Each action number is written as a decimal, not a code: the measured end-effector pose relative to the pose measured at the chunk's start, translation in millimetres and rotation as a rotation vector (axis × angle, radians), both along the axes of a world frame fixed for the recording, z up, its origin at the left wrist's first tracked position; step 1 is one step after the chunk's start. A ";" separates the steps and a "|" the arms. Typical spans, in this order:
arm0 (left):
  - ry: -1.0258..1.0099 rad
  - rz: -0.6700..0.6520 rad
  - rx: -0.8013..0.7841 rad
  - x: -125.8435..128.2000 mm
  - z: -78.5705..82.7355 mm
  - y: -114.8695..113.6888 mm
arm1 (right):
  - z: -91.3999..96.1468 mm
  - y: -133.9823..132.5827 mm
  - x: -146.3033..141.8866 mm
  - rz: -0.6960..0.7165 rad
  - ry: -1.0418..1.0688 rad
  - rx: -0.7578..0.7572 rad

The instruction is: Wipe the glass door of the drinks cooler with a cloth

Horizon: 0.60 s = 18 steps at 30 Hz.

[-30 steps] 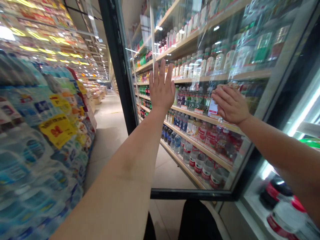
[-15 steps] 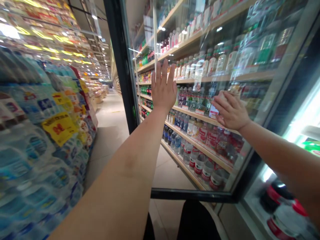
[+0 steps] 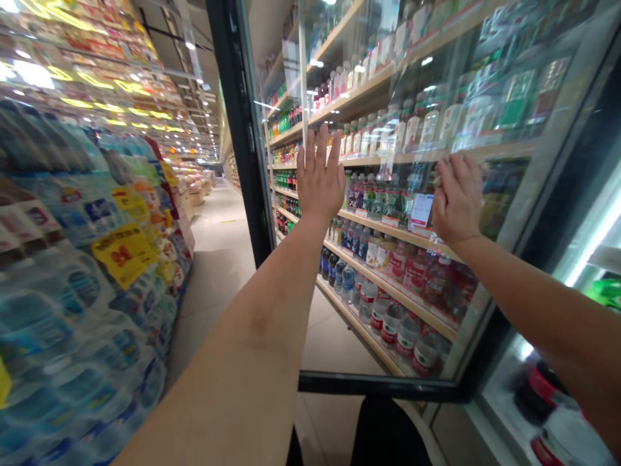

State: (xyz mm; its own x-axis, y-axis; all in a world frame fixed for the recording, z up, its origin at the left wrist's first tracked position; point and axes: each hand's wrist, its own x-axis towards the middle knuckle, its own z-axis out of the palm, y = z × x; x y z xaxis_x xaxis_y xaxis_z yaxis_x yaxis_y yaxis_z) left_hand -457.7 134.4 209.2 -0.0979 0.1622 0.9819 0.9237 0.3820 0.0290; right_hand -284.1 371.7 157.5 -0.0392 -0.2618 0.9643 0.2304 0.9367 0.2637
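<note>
My left hand [image 3: 319, 175] is stretched out with fingers up and flat against the glass of an open cooler door [image 3: 388, 278]. On the same pane, further right, my right hand [image 3: 456, 199] also presses the glass, its fingers pointing upward and close together. Neither hand holds anything. Through the glass I see shelves with rows of bottled drinks [image 3: 383, 252], and a white price label [image 3: 421, 210] sits just left of my right hand.
The door's black frame [image 3: 237, 129] stands at the left edge of the pane. Stacked packs of water bottles [image 3: 82, 285] with yellow price tags line the left. A tiled aisle [image 3: 218, 259] runs ahead. Bottles with red labels [image 3: 557, 414] stand inside the lit cooler at lower right.
My right hand turned from pointing left to pointing upward on the glass and shifted a little right. The left hand stayed flat on the pane; the view moved slightly.
</note>
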 end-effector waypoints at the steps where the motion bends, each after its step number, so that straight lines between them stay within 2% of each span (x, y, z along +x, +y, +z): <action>1: 0.003 -0.001 -0.001 -0.3 -0.3 0.2 | 7.7 -5.9 -4.5 0.011 -0.024 0.005; 2: 0.007 0.002 -0.003 -0.7 -0.5 0.5 | 16.2 -11.3 -8.5 0.030 -0.114 0.052; 6: 0.022 0.028 -0.005 -1.9 -1.3 1.9 | 56.1 -24.3 -15.4 0.145 -0.781 0.384; 7: 0.025 0.035 -0.001 -2.0 -1.4 2.1 | 65.9 -25.5 -15.5 0.153 -0.831 0.406; 8: 0.027 0.040 0.000 -1.9 -1.5 2.1 | 74.4 -26.3 -15.6 0.143 -0.794 0.388; 10: 0.029 0.041 -0.001 -1.5 -1.6 1.7 | 85.1 -27.7 -17.8 0.092 -0.521 0.237; 12: 0.033 0.034 -0.002 -1.2 -1.5 1.1 | 85.8 -29.7 -23.7 0.044 -0.164 0.007; 14: 0.042 0.035 0.002 -1.5 -1.4 1.0 | 78.3 -31.9 -31.8 0.026 0.036 -0.124; 15: 0.045 0.041 0.006 -2.0 -1.3 1.1 | 73.0 -32.7 -35.6 0.030 0.043 -0.105; 16: 0.048 0.049 0.009 -2.5 -1.1 1.3 | 67.5 -33.2 -38.7 0.039 -0.021 -0.018; 18: 0.051 0.072 0.001 -3.4 -0.8 1.7 | 57.8 -33.3 -41.9 0.056 -0.292 0.275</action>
State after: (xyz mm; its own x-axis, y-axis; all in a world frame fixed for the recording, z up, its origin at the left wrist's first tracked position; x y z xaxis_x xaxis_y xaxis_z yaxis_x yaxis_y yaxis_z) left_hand -461.1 136.2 208.5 -0.0588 0.1553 0.9861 0.8943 0.4471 -0.0171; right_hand -326.0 338.5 215.3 -0.2797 -0.5183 0.8082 0.0593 0.8308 0.5534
